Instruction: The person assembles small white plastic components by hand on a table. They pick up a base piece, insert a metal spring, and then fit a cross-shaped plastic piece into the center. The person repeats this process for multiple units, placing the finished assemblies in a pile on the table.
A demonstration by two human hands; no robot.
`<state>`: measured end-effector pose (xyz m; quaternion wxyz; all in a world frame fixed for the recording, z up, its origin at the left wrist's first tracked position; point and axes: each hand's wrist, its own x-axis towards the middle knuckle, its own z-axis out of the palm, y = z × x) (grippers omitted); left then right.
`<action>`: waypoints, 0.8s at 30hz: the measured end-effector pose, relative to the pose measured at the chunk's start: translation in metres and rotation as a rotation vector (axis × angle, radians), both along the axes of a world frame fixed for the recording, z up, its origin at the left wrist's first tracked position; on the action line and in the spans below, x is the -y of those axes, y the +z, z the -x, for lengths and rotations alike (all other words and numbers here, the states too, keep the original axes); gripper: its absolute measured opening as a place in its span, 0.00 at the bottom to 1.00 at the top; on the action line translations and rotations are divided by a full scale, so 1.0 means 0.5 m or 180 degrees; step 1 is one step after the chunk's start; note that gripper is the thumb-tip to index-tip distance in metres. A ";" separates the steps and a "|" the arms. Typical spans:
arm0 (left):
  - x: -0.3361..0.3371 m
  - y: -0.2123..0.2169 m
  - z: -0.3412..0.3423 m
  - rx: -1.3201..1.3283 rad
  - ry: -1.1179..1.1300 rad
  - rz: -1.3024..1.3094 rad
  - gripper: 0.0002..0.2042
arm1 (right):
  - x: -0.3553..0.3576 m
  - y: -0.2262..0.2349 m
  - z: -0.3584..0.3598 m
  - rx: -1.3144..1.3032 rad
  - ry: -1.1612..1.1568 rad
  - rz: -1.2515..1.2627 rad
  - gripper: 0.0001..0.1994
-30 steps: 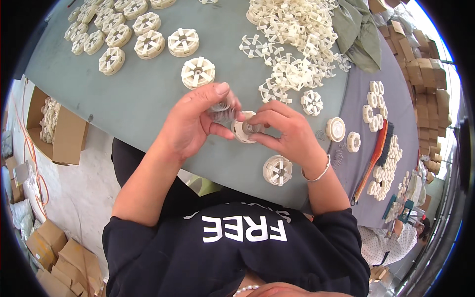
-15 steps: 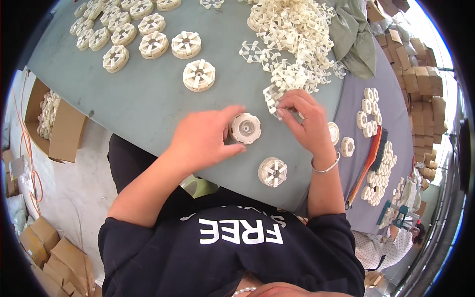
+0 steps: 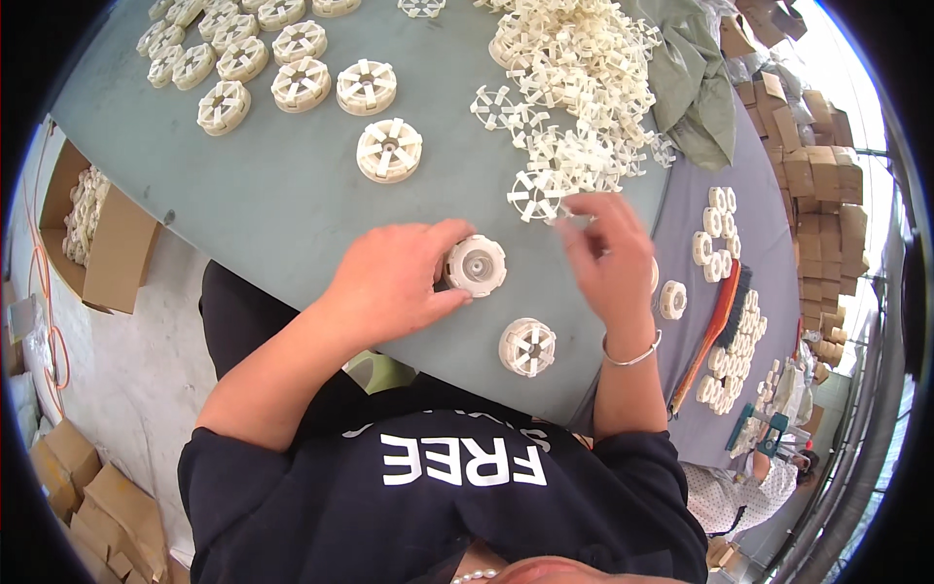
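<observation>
My left hand (image 3: 394,275) is closed around the side of a cream round plastic housing (image 3: 476,266), which sits on the table with its hollow centre facing up. To its right, my right hand (image 3: 613,255) is slightly blurred, thumb and fingers apart, with nothing visible between them. Close to those fingertips lies a thin white spoked ring (image 3: 536,196), at the near edge of a heap of similar rings (image 3: 584,88). A round housing with a spoked ring fitted on top (image 3: 527,347) rests near the table's front edge. Another fitted housing (image 3: 389,151) stands farther away.
Several fitted housings (image 3: 302,85) are grouped at the far left of the grey-green table (image 3: 282,185). On the right, a red-handled brush (image 3: 708,336) lies beside rows of small cream parts (image 3: 732,365). A cardboard box of parts (image 3: 122,248) stands on the floor at left.
My right hand has let go of the spoked ring, which now lies flat by the heap, and has drawn slightly toward me. My left hand still grips the housing.
</observation>
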<state>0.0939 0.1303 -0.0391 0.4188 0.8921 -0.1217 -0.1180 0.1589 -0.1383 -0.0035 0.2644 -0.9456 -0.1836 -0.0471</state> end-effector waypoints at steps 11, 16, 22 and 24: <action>-0.009 0.019 -0.007 -0.0105 -0.0067 0.0127 0.32 | -0.009 -0.017 -0.034 -0.0318 0.0301 0.0189 0.29; -0.022 0.009 -0.013 -0.0301 -0.0084 0.0483 0.33 | -0.006 -0.008 -0.029 0.0145 0.0593 -0.0175 0.30; -0.014 0.025 -0.007 -0.0370 0.0132 0.0324 0.30 | -0.028 0.049 0.028 -0.0541 0.1018 -0.0300 0.27; 0.002 0.014 -0.001 -0.0132 0.0224 0.0202 0.29 | -0.034 0.047 0.016 -0.0228 0.0672 -0.0078 0.26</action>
